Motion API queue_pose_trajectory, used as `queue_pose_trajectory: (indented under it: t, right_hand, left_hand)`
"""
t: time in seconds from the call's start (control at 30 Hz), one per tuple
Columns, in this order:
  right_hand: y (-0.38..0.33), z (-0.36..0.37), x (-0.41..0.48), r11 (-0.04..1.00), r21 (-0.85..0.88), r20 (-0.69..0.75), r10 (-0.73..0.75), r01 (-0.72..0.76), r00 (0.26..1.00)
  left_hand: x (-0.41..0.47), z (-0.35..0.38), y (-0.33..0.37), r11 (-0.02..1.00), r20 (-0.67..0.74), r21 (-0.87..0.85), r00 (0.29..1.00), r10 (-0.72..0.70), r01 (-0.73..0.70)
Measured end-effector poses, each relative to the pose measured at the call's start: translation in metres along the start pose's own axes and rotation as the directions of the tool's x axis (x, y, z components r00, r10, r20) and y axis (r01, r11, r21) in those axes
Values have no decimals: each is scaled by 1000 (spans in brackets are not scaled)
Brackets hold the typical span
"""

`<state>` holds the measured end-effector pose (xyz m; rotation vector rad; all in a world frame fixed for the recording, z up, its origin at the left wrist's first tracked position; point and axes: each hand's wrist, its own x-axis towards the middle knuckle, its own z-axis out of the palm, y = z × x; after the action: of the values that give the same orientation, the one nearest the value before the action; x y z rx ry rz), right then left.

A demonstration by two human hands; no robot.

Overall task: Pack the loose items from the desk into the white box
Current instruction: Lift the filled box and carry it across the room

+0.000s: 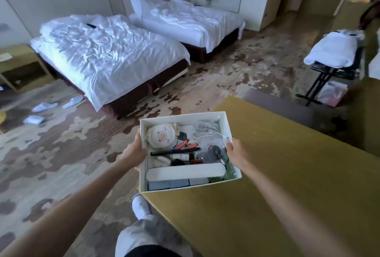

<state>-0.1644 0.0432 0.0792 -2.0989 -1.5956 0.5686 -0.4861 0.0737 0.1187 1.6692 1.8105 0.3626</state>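
Gripping the white box (205,185) from both sides, I have it at the near-left corner of the desk (287,174), with its left part out past the desk edge and over the carpet (61,153); whether its base touches the desktop I cannot tell. My left hand (134,151) is closed on the left wall, thumb hooked over the rim. My right hand (236,151) is closed on the right wall, fingers curled over the rim into the box. Inside, a round white pouch with a pig face (162,135) sits in the far-left corner, and a coiled white cable (205,128) lies in the far-right. A black comb (174,151) lies across the middle, and a long white case (185,171) lies along the near side. Past the box stand two beds with rumpled white sheets (113,50).
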Motion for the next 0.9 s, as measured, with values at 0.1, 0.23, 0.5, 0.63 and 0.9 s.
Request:
queue_pose_trajectory:
  t: [0.1, 0.23, 0.5, 0.63, 0.9]
  right_hand:
    - [-41, 25, 12, 995, -43, 10, -88, 88, 996]
    - [-103, 65, 36, 976, -85, 66, -197, 202, 978]
    - [-232, 168, 104, 943, -167, 133, -269, 289, 954]
    - [-294, 220, 133, 940, -195, 128, -259, 280, 958]
    - [-415, 320, 174, 924, -135, 244, -320, 359, 915]
  left_hand:
    - [-5, -24, -31, 998, -68, -1, 995, -68, 68]
    - [2, -60, -85, 985, -140, -52, 975, -173, 167]
    - [89, -137, -208, 958, -168, -169, 951, -260, 232]
    - [135, -174, -264, 949, -236, -219, 932, -275, 225]
    - [158, -249, -366, 922, -257, -268, 902, -347, 279]
